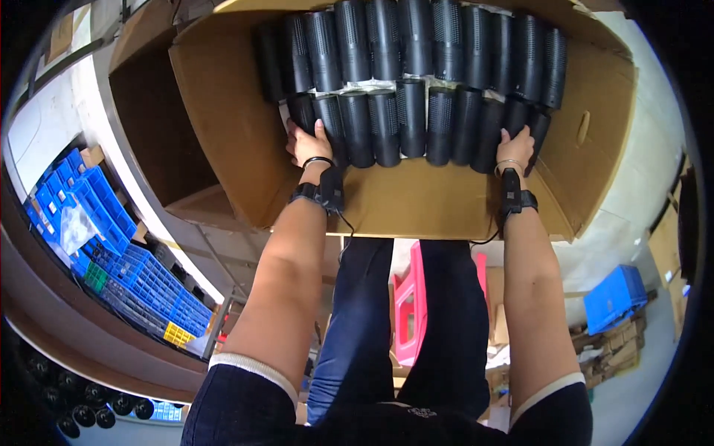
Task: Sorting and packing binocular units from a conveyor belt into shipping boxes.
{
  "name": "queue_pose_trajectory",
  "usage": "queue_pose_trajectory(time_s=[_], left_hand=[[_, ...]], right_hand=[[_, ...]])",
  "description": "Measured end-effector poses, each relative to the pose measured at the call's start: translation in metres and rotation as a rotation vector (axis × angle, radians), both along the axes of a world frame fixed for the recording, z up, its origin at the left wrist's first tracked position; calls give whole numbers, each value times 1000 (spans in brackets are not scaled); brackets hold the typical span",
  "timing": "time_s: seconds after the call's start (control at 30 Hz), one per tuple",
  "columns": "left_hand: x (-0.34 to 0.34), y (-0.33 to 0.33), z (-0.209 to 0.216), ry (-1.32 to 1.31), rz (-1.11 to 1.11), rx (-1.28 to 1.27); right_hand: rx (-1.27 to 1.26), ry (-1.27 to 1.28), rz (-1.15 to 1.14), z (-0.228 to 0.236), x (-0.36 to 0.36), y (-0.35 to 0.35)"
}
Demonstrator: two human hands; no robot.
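Note:
Two rows of black cylinders (399,119), several with a dotted, perforated pattern, stand inside a large open cardboard box (416,201). My left hand (308,145) is at the left end of the nearer row, thumb up and fingers curled round the end cylinder (302,111). At the opposite end of that row, my right hand (516,147) closes on a cylinder (516,113), its fingertips partly hidden. Whitish material (416,80) shows between the two rows. Each wrist bears a strapped black device with a cable.
An open carton (160,134) adjoins the box on the left. Blue crates (152,279) are stacked at far left, and black round items (85,405) lie at lower left. A pink stool (407,305) stands below the box. At right are a blue bin (614,297) and flattened cardboard (621,346).

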State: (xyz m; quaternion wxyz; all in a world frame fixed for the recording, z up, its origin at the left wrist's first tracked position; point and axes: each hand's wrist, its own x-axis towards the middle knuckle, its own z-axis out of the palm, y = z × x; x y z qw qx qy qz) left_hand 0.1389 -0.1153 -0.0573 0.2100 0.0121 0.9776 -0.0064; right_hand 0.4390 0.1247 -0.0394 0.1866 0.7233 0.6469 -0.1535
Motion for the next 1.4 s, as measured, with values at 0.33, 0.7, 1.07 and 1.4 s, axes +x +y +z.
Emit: queue_pose_trajectory(time_s=[0.33, 0.7, 1.07, 1.4], left_hand=[[-33, -35, 24, -265, -319, 578], [-3, 6, 15, -8, -135, 505], [-23, -11, 44, -968, 372, 879], [-22, -3, 20, -1356, 509, 925]], right_hand=[[-31, 321, 225, 55, -32, -42], [94, 246, 65, 21, -60, -31], [-551, 642, 169, 41, -21, -20], [-594, 925, -144, 5, -40, -11]])
